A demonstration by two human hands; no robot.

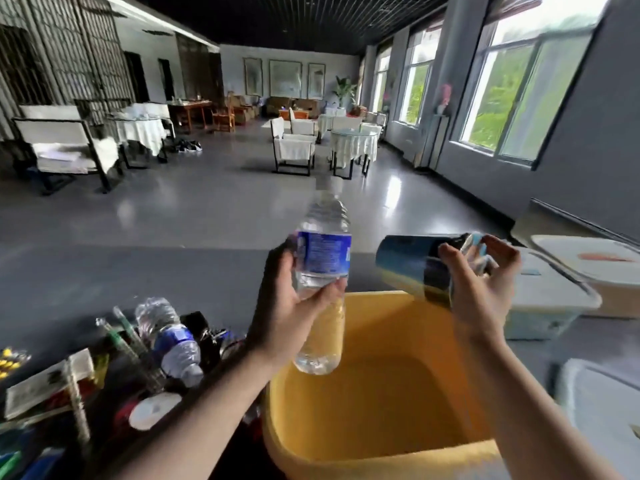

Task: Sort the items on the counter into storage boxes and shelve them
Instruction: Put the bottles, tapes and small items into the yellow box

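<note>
Above the yellow box [381, 393], we are gripping a water bottle [322, 271] in our left hand [287, 306] and loosely pinching a blue can [412, 268] in our right hand [481, 285], risking its slipping.

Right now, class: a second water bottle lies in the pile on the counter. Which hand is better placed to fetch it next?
Probably the left hand: the lying bottle is on its side of the yellow box. It must first drop its upright bottle. The right hand, gripping a blue can, would cross over.
</note>
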